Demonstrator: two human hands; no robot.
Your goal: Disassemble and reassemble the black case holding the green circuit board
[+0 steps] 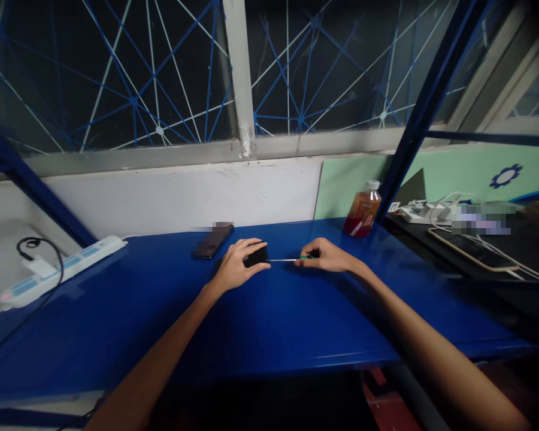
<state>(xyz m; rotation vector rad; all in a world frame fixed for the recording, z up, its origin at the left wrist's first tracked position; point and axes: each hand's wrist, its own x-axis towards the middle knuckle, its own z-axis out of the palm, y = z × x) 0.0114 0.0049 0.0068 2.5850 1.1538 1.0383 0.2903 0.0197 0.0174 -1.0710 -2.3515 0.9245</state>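
Above the blue tabletop, my left hand [238, 264] is closed around a small black box-like object [257, 257], thumb below and fingers above; its exact kind I cannot make out. My right hand [326, 255] pinches a screwdriver [282, 260] with a thin metal shaft. A bit of its green handle shows between the fingers; the rest is hidden. The shaft points left, and its tip meets or nearly meets the right side of the black object. Just behind my left hand, a dark phone [214, 240] lies on the table.
A white power strip [67, 269] with a plugged-in black cable lies at the left of the blue table [269, 323]. A bottle of red drink [363, 209] stands at the back right. Beyond the blue post, a black table carries a phone [474, 248] and white cables.
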